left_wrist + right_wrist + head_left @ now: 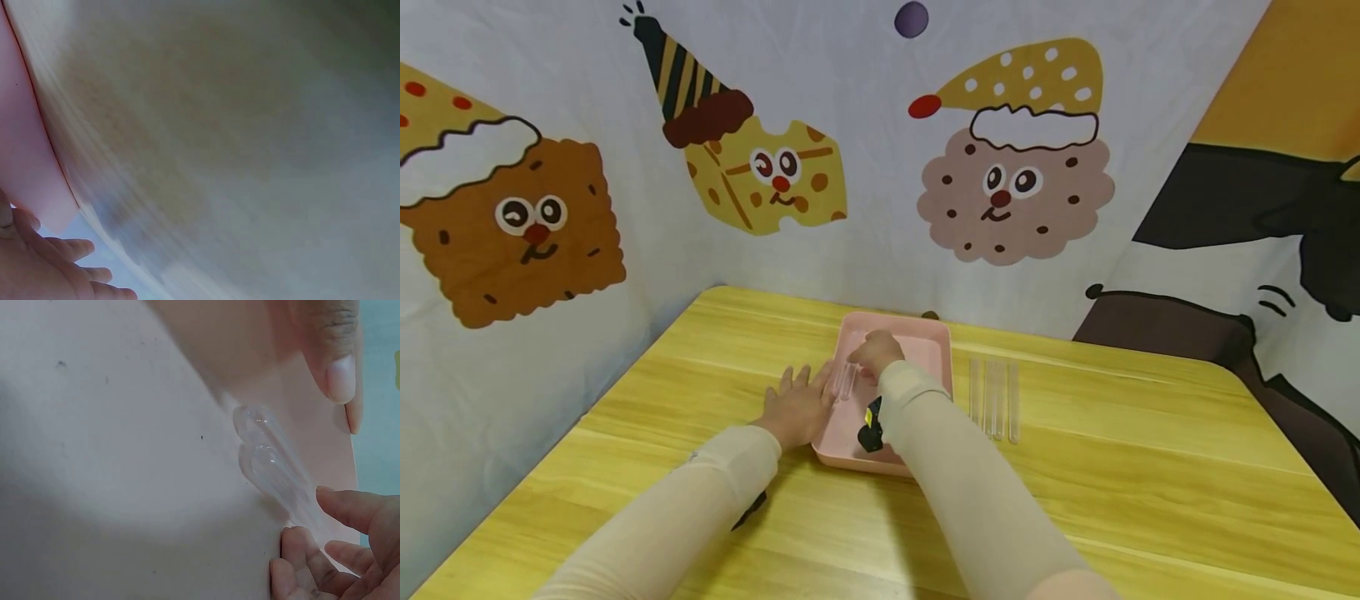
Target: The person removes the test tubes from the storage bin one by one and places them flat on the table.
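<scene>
Two clear test tubes [275, 469] lie side by side in a shallow pink tray [827, 450], rounded ends toward the person. My right hand [877, 354] reaches into the tray from above; in the right wrist view its curled fingers [350, 509] lie on both sides of the tubes' far part. My left hand [797, 410] rests at the tray's left rim, fingers spread and straight. Its thumb [340, 375] shows over the tray in the right wrist view. The left wrist view catches the spread fingers [75, 249] beside the tray's outer wall [31, 144].
Several more clear tubes [994, 400] lie in a row on the wooden table [1120, 450], right of the tray. A cloth with cartoon prints [880, 250] hangs behind the table's back edge. A black wrist device [871, 429] hangs from the right cuff over the tray.
</scene>
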{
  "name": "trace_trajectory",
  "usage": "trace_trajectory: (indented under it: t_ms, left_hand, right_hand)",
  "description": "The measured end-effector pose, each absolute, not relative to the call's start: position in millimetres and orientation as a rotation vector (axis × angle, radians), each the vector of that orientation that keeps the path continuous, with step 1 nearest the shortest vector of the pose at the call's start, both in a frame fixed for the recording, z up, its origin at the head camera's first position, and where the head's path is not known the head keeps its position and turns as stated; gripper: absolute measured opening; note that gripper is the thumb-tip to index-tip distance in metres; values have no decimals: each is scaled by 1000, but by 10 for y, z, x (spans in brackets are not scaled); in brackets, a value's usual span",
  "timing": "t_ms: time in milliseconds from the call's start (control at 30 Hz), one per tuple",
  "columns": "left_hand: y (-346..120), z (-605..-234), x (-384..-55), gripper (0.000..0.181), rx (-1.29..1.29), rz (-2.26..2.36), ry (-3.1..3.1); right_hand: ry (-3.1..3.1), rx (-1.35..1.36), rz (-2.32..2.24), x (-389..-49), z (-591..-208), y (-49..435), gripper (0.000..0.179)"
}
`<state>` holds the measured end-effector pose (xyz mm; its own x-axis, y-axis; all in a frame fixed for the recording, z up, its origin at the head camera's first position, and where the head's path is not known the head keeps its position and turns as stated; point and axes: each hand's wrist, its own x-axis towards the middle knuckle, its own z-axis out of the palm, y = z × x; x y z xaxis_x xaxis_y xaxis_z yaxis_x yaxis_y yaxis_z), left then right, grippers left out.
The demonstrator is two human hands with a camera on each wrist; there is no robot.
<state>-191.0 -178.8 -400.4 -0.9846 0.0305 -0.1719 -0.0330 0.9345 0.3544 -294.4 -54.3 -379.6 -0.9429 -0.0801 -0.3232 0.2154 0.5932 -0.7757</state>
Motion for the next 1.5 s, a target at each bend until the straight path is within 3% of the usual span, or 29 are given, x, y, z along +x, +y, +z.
trace_trajectory:
  t_ms: [500,600,767,867,1000,1233,1500]
  left_hand:
    - [-1792,-4004,-1919,55,9,524,2912]
    - [-1790,-3999,-1925,55,27,499,2919]
    - [-1784,-3994,-1923,55,30,496,2921]
    - [-1788,-3992,-1915,55,16,493,2921]
    - [-1785,-3983,-1908,55,6,487,2921]
    - [-1782,-3974,-1907,55,0,500,2921]
    - [-1773,-3950,-1885,55,-4,528,2920]
  right_hand:
    - [2567,45,-1166,-3002,-3818,-539,60]
    - [2543,72,-1183,-3027,-3831,-536,50]
    - [2582,79,-1116,-3031,-3824,-548,14]
    - [2583,91,-1101,-3011,-3799,-559,9]
    - [2496,138,-1174,-2987,-3777,-547,18]
    - [2306,140,-1403,-2980,-3803,-467,65]
    - [2236,80,-1512,-2984,-3846,-400,67]
